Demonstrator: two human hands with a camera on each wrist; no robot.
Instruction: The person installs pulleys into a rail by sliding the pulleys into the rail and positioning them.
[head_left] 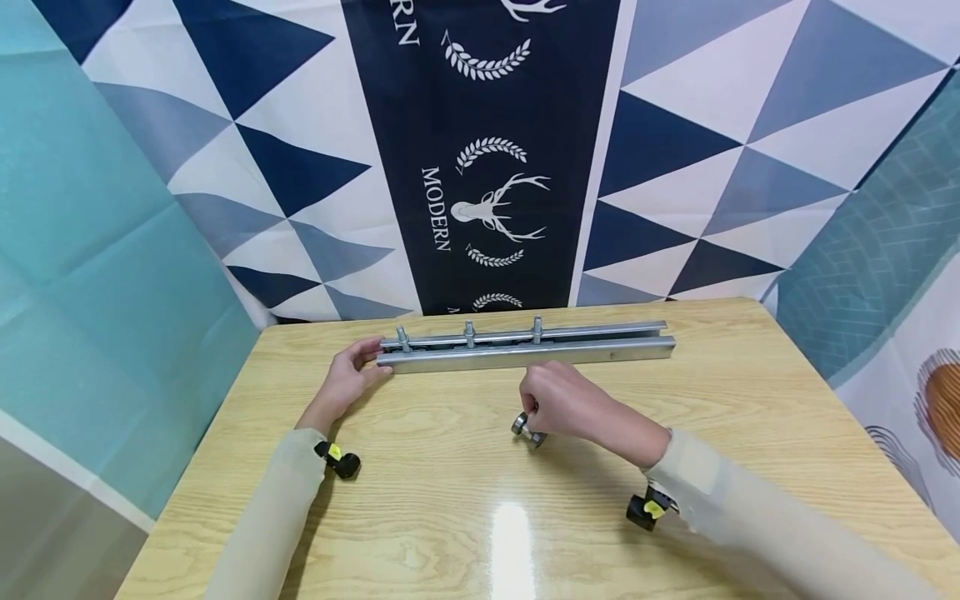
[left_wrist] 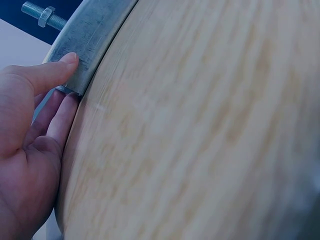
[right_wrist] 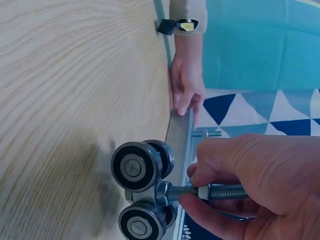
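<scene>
A metal channel rail [head_left: 525, 357] lies along the back of the table, with three threaded bolts standing up from its slot; one bolt [left_wrist: 45, 16] shows in the left wrist view. My left hand [head_left: 348, 377] holds the rail's left end, thumb on the front face and fingers around the end. In front of the rail, my right hand [head_left: 564, 400] pinches a roller hanger [right_wrist: 134, 167] by its threaded bolt, near the nut [right_wrist: 203, 192]. Its black-and-silver wheels point down toward the table, away from the hand.
The wooden table [head_left: 420, 500] reaches back to a patterned cloth wall [head_left: 315, 167]. Teal panels [head_left: 112, 250] stand along the left side. A bright light reflection lies on the tabletop near the front.
</scene>
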